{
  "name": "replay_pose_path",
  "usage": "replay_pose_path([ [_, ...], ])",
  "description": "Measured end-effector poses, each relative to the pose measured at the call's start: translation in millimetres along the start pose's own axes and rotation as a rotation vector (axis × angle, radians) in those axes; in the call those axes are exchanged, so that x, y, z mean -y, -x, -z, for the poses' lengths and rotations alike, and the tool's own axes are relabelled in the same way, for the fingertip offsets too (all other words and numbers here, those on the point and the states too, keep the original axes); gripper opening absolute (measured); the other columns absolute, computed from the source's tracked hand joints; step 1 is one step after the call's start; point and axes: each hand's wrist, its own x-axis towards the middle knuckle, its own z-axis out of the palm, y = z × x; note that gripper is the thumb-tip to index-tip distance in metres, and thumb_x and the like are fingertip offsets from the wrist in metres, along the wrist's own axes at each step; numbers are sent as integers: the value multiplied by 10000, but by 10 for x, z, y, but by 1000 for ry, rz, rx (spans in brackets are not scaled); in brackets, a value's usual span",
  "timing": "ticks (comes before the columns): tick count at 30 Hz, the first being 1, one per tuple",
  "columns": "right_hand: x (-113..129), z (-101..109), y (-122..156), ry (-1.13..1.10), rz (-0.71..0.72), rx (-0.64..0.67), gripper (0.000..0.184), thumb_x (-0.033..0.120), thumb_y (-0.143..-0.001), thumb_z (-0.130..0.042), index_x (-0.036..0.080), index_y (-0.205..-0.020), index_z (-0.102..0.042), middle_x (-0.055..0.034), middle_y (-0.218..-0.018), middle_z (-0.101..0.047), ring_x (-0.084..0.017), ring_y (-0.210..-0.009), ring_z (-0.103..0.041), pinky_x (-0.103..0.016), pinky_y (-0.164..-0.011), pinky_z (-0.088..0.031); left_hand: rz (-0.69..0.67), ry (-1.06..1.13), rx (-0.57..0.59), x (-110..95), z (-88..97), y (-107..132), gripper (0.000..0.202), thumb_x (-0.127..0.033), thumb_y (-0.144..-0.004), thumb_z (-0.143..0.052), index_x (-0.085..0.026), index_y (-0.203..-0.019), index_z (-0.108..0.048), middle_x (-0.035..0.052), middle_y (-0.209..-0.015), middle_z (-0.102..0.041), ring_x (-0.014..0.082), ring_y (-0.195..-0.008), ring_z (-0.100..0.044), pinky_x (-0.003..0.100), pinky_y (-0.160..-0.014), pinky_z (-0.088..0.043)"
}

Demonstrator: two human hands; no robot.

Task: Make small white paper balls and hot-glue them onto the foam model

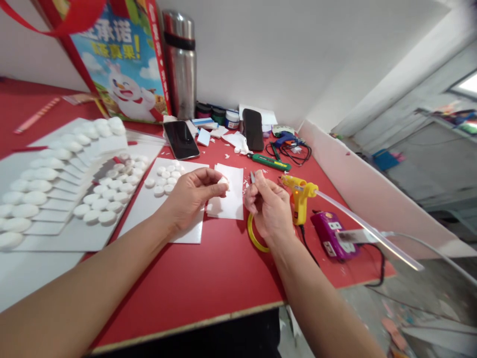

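Note:
Between the thumb and fingers of my left hand (196, 194) is a small white round piece (223, 182), held over a short stack of white cards (235, 199). My right hand (270, 201) is closed on a thin tool whose grey metal tip (253, 177) points up past the fingers; its handle is hidden. A yellow ring (255, 241) lies partly beneath that hand. Left of the cards, several white discs (164, 179) are grouped on a white board (190, 231). Just right of my right hand stands a yellow glue gun (300, 194) with a long clear glue stick (367, 226).
Rows of white ovals on card strips (44, 186) fill the left. Behind are two phones (181, 139), a steel flask (181, 64), a printed bag (126, 69), paint jars (231, 119) and a green cutter (270, 161). A purple power block (331, 233) and cables lie right, near the table edge.

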Motion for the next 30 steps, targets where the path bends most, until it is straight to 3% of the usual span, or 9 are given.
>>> replay_pose_path([
  [3,-33,20,-9,13,100,-2,103,267,-780,-821,184,-818,-773,1,-727,-701,-72,-568,-540,-212,-522,-390,-29,-48,-14,-13,-16,11,280,-244,-647,-937,-172,-837,-744,19,-817,-731,136,-739,-664,265,-735,-520],
  [5,-50,30,-7,63,149,6,140,213,-784,-804,205,-923,-792,2,-794,-727,-84,-642,-573,-226,-603,-445,-64,-87,-12,-19,-24,18,276,-238,-650,-937,-174,-844,-752,15,-822,-729,131,-748,-660,256,-738,-522],
  [15,-56,-26,88,272,284,83,108,145,-841,-733,230,-902,-705,-28,-973,-795,-185,-906,-730,-356,-872,-563,-121,-77,28,18,26,1,210,-233,-750,-887,-188,-891,-738,-9,-795,-716,118,-733,-674,243,-749,-531],
  [23,-81,22,161,594,481,115,150,129,-918,-651,244,-1001,-701,-44,-1055,-783,-208,-986,-742,-399,-926,-574,-88,13,29,32,23,8,188,-224,-764,-881,-179,-882,-742,-5,-793,-708,111,-726,-671,238,-749,-533],
  [27,-89,21,179,646,541,141,164,110,-921,-642,247,-998,-687,-45,-1057,-781,-212,-991,-741,-399,-917,-576,-74,97,17,34,7,2,179,-189,-752,-884,-162,-866,-748,1,-813,-715,104,-727,-677,230,-753,-545],
  [30,-80,7,181,622,509,159,160,116,-918,-651,245,-1008,-679,-52,-1074,-783,-213,-996,-739,-398,-913,-572,-33,162,8,26,14,-10,199,-177,-728,-901,-148,-855,-750,6,-815,-723,101,-725,-683,226,-763,-565],
])
